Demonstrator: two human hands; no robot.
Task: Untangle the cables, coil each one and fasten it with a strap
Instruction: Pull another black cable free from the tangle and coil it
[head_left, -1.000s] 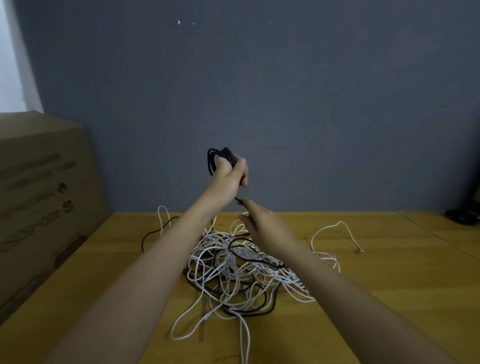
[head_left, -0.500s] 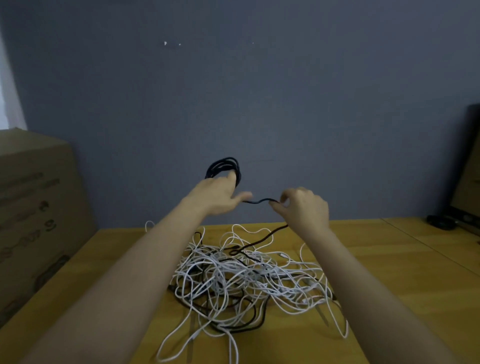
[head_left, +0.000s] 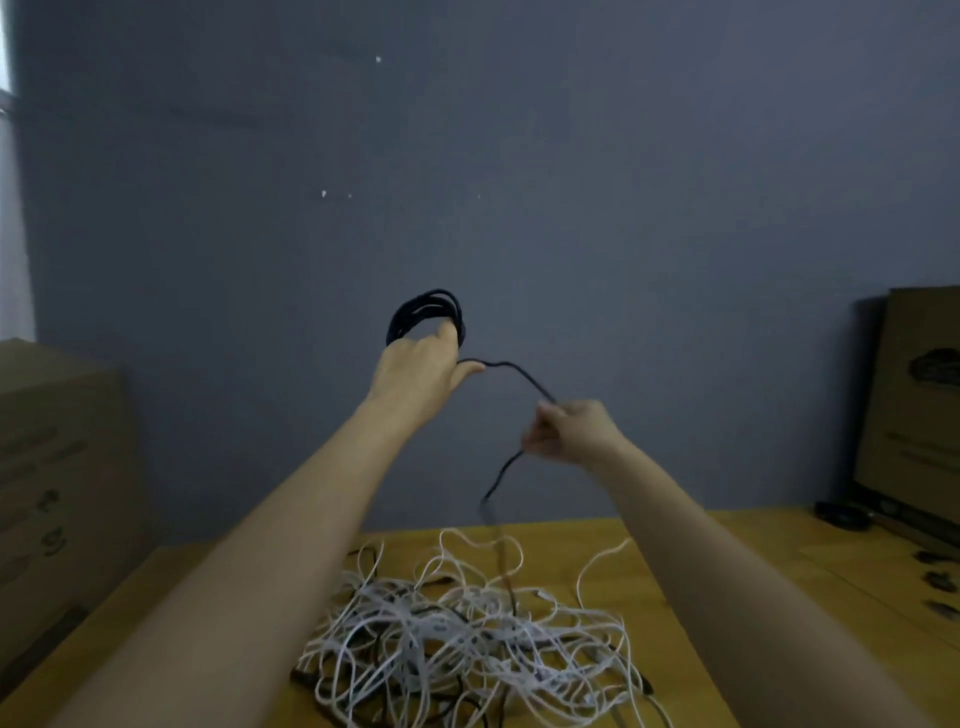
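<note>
My left hand (head_left: 421, 371) is raised in front of the grey wall and holds a coil of black cable (head_left: 423, 312) looped over its fingers. From that coil the same black cable (head_left: 511, 370) arcs right into my right hand (head_left: 569, 434), which pinches it in curled fingers. Below my right hand the cable drops, blurred, into a tangled pile of white and black cables (head_left: 467, 634) lying on the wooden table (head_left: 727, 551).
A large cardboard box (head_left: 57, 467) stands at the table's left edge. Another box (head_left: 914, 405) leans at the right against the wall, with small dark items (head_left: 841, 514) lying on the table before it.
Both hands have risen well above the table and moved apart. My right hand has drawn the black cable to the right, and more of it has lifted out of the pile.
</note>
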